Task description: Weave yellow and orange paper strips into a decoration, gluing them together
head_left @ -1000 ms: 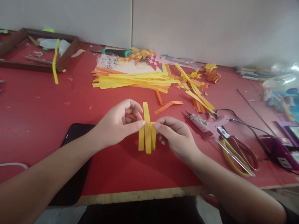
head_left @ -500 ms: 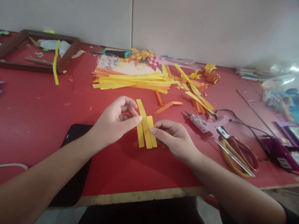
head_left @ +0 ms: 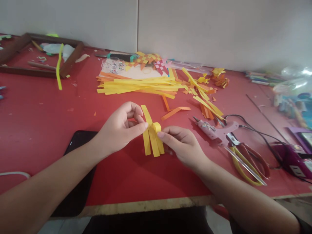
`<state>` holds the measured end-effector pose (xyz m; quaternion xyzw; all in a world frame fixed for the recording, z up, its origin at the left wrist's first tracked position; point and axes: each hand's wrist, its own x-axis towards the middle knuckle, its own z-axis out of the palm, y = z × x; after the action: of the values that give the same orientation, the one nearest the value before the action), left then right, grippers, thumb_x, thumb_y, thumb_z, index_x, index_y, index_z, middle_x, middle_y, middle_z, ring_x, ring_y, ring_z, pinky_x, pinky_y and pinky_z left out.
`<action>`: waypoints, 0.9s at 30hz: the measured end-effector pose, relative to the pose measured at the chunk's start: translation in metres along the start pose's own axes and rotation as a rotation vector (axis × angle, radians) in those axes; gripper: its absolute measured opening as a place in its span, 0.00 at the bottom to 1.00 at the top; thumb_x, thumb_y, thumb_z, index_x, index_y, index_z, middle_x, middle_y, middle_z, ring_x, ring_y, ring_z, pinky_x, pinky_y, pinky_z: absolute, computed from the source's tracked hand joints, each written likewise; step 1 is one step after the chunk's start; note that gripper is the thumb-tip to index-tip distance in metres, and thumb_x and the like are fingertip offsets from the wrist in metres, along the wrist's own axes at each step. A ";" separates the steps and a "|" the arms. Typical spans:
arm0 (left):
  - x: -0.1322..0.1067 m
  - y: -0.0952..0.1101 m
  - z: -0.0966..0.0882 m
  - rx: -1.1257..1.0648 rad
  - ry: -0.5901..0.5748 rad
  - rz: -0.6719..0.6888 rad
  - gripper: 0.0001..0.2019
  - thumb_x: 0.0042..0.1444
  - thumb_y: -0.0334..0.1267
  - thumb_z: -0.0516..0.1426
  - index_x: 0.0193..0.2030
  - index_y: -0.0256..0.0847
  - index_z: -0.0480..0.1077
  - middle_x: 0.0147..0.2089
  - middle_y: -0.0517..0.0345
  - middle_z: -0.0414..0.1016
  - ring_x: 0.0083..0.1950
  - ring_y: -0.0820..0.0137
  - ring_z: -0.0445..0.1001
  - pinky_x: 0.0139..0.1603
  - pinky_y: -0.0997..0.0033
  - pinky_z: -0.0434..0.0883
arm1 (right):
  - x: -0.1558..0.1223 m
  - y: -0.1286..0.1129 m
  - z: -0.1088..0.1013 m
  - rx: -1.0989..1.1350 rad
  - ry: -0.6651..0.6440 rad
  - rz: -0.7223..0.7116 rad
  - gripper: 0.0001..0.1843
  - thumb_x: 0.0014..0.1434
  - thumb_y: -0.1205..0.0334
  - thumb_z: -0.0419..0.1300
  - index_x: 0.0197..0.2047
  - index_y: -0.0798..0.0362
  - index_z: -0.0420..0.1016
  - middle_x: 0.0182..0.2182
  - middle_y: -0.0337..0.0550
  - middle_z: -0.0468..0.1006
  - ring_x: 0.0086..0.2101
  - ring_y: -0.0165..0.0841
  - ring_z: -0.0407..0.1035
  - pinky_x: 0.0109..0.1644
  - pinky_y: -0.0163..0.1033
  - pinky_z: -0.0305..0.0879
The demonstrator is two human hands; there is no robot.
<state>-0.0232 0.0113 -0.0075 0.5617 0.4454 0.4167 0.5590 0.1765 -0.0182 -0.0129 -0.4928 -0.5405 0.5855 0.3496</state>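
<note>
Yellow paper strips point(head_left: 153, 139), folded and interlaced, are held up between my two hands over the red table. My left hand point(head_left: 124, 125) pinches them at the left, thumb on the front where the strips cross. My right hand point(head_left: 181, 143) pinches the right side with the thumb in front, where a strip curls over in a small loop. One strip end points up past my left fingertips, and several ends hang down below. The fingers behind the paper are partly hidden.
A black phone point(head_left: 75, 175) lies under my left forearm. To the right are a pink glue gun point(head_left: 216, 130) and scissors point(head_left: 251, 162) with red and yellow handles. Behind lie loose yellow strips point(head_left: 141, 85), orange strips point(head_left: 175, 112), woven paper fish point(head_left: 162, 66) and a brown wooden frame point(head_left: 70, 60).
The right-hand strip's top has gone from a flat fold to a rounded loop. Both hands keep their hold in nearly the same place.
</note>
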 end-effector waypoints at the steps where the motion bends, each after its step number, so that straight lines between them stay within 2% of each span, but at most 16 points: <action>1: 0.000 0.000 0.000 0.002 0.001 0.001 0.11 0.53 0.30 0.62 0.34 0.40 0.61 0.34 0.65 0.64 0.33 0.78 0.67 0.34 0.78 0.68 | 0.000 0.000 0.000 -0.007 -0.001 -0.001 0.19 0.60 0.50 0.62 0.25 0.53 0.70 0.17 0.30 0.64 0.18 0.21 0.56 0.22 0.32 0.52; 4: 0.000 -0.001 -0.001 0.007 0.006 -0.010 0.12 0.53 0.30 0.62 0.34 0.41 0.60 0.33 0.65 0.65 0.32 0.78 0.67 0.33 0.76 0.68 | 0.001 0.001 0.001 0.004 0.002 0.002 0.17 0.60 0.50 0.62 0.27 0.53 0.70 0.17 0.30 0.65 0.18 0.21 0.58 0.22 0.31 0.54; 8: -0.001 -0.001 -0.001 0.005 0.002 -0.024 0.12 0.53 0.31 0.62 0.34 0.42 0.59 0.32 0.65 0.66 0.31 0.77 0.67 0.29 0.76 0.66 | 0.002 0.002 0.003 0.095 0.054 0.017 0.14 0.55 0.51 0.66 0.37 0.52 0.71 0.22 0.31 0.71 0.18 0.22 0.62 0.22 0.30 0.59; 19: -0.002 0.002 -0.001 0.011 -0.043 -0.062 0.13 0.53 0.30 0.62 0.34 0.42 0.59 0.32 0.67 0.67 0.29 0.79 0.67 0.29 0.79 0.66 | 0.000 -0.001 0.002 0.038 0.074 0.003 0.15 0.59 0.49 0.63 0.32 0.53 0.70 0.19 0.31 0.68 0.18 0.22 0.61 0.21 0.30 0.58; 24: -0.002 0.002 0.000 0.002 -0.043 -0.047 0.12 0.53 0.30 0.61 0.34 0.42 0.59 0.32 0.67 0.67 0.30 0.79 0.67 0.30 0.78 0.66 | 0.001 -0.002 0.003 -0.005 0.056 -0.012 0.15 0.50 0.56 0.70 0.31 0.53 0.70 0.23 0.33 0.71 0.21 0.22 0.61 0.23 0.30 0.58; 27: -0.002 0.001 0.000 0.005 -0.050 -0.045 0.12 0.54 0.31 0.61 0.34 0.42 0.59 0.32 0.67 0.66 0.30 0.79 0.67 0.31 0.78 0.66 | 0.002 -0.002 0.003 -0.031 0.038 0.002 0.14 0.52 0.54 0.69 0.30 0.53 0.70 0.23 0.34 0.70 0.21 0.22 0.61 0.23 0.30 0.58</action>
<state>-0.0236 0.0097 -0.0060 0.5630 0.4449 0.3887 0.5779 0.1728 -0.0170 -0.0119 -0.5095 -0.5423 0.5681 0.3515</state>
